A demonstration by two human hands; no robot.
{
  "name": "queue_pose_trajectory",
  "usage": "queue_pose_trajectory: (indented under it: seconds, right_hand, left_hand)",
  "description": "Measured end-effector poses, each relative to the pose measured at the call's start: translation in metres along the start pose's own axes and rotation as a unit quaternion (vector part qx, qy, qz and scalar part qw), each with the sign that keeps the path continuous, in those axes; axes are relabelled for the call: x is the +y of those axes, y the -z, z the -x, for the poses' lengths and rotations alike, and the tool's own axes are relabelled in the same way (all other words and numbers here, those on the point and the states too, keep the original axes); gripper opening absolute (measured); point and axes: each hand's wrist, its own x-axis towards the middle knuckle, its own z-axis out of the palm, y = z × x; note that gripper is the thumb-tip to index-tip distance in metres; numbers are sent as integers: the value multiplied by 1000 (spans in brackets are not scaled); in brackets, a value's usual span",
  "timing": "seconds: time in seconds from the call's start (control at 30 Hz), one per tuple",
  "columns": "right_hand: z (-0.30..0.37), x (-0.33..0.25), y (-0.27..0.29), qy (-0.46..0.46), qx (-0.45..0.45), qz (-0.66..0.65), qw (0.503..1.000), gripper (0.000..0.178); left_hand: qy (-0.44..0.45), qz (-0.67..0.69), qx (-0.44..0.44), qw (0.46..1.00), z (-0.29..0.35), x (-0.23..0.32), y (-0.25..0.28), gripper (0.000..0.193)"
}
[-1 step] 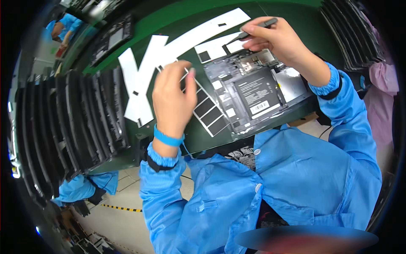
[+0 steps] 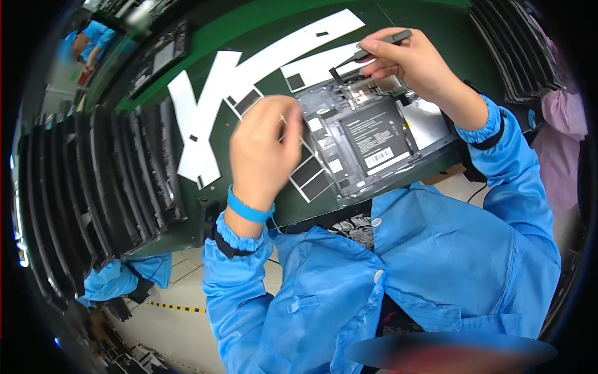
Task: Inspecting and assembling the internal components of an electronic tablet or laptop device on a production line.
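Note:
My right hand (image 2: pixel 405 59) is closed round dark tweezers (image 2: pixel 380 46), which slant down to the left. At their tip is a small black piece (image 2: pixel 336 76), by the near edge of a white strip (image 2: pixel 311 73); whether the tip grips it I cannot tell. Below lies an opened laptop base (image 2: pixel 327 146) with a black battery (image 2: pixel 377 134) and bare metal parts. My left hand (image 2: pixel 265 143), its curled fingers blurred, hovers over a white-edged sheet of black rectangles (image 2: pixel 311 176) beside the base, partly hiding it. A blue band (image 2: pixel 249 209) circles my left wrist.
More white strips (image 2: pixel 205 118) lie crossed on the green table (image 2: pixel 274 84), some bearing black pieces. Dark panels stand in a row (image 2: pixel 106 181) at the left and in another stack (image 2: pixel 514 50) at the far right. A dark device part (image 2: pixel 159 56) lies at the back left.
My left hand has moved right, towards the laptop base, uncovering the sheet's far end. The black piece at the tweezers' tip sits slightly nearer the base. The view has shifted a little.

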Motion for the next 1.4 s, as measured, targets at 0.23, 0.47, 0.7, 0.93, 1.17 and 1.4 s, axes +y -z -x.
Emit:
queue_pose_trajectory:
  seconds: [0.23, 0.47, 0.7, 0.93, 1.17, 1.4]
  right_hand:
    - [16, 10, 2, -25, -42, -24, 999, 28]
    - [12, 17, 5, -67, -63, 8, 996, 28]
    - [10, 24, 5, -53, -25, -34, 998, 25]
    - [12, 25, 4, -50, -14, -34, 998, 25]
    - [8, 27, 1, -55, -15, -23, 998, 26]
    - [8, 16, -6, 2, 39, 11, 999, 32]
  left_hand:
    - [-150, 41, -148, 977, 8, 17, -34, 36]
    - [-136, 27, -171, 976, 8, 20, -38, 39]
    - [-119, 31, -182, 976, 8, 20, -38, 42]
    - [-126, 40, -182, 974, 9, 20, -40, 45]
    - [-69, -21, -159, 985, 6, 33, -49, 66]
    - [-103, -90, -113, 984, 1, 34, -46, 65]
